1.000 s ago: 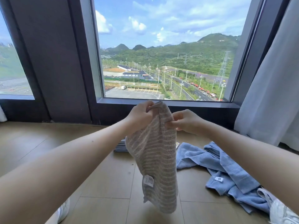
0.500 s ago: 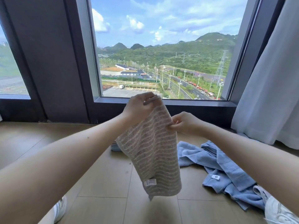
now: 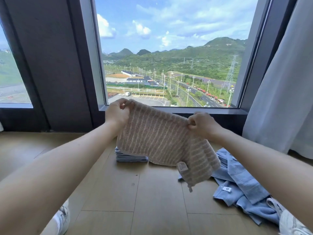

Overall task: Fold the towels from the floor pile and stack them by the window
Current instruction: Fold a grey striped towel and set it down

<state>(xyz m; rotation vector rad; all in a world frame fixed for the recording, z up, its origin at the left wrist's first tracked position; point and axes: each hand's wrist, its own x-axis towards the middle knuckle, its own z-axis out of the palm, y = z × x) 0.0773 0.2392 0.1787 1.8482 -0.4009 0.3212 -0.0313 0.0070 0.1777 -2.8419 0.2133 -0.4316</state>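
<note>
- The left hand [image 3: 118, 112] grips one top corner of the beige striped towel [image 3: 160, 141], its fingers [image 3: 124, 103] curled and pinching the edge
- The right hand [image 3: 201, 124] holds the other top corner at 3 o'clock from the left one and a little lower, its fingers [image 3: 192, 122] bunched tight on the cloth
- The towel hangs spread between the two hands, clear of the floor [image 3: 135, 200], with a small label [image 3: 182, 166] dangling near its lower right corner
- Behind the towel's lower left corner, at 7 o'clock, a stack of folded towels [image 3: 130, 156] sits on the floor below the window [image 3: 169, 56]
- At 4 o'clock from the towel, a rumpled pile of blue towels [image 3: 240, 184] lies on the floor, near the pale curtain [image 3: 284, 82]
- A white shoe [image 3: 62, 216] shows at 7 o'clock, low in the view
</note>
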